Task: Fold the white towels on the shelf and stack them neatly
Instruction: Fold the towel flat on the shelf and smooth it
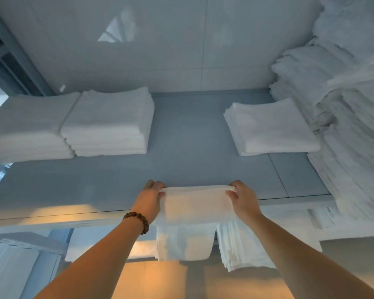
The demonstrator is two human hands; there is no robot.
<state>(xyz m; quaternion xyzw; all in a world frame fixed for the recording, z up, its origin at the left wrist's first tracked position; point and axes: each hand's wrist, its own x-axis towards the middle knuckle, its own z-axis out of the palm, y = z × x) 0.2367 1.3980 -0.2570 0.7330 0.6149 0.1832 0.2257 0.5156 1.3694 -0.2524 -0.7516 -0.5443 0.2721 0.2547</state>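
Left hand [148, 201] and right hand [245, 201] each pinch one end of a soft white cloth towel [194, 203] at the front edge of the flat grey shelf [181, 137].

Fingers of both are curled tight on its two top corners. I think that makes the fold line straight, while the rest hangs over the edge and pulls smooth. Two neat piles of folded white towels [108, 121] sit back left and a low folded pile [270, 126] back right, by the big messy white heap [350, 104], I guess to give me folding room in front.
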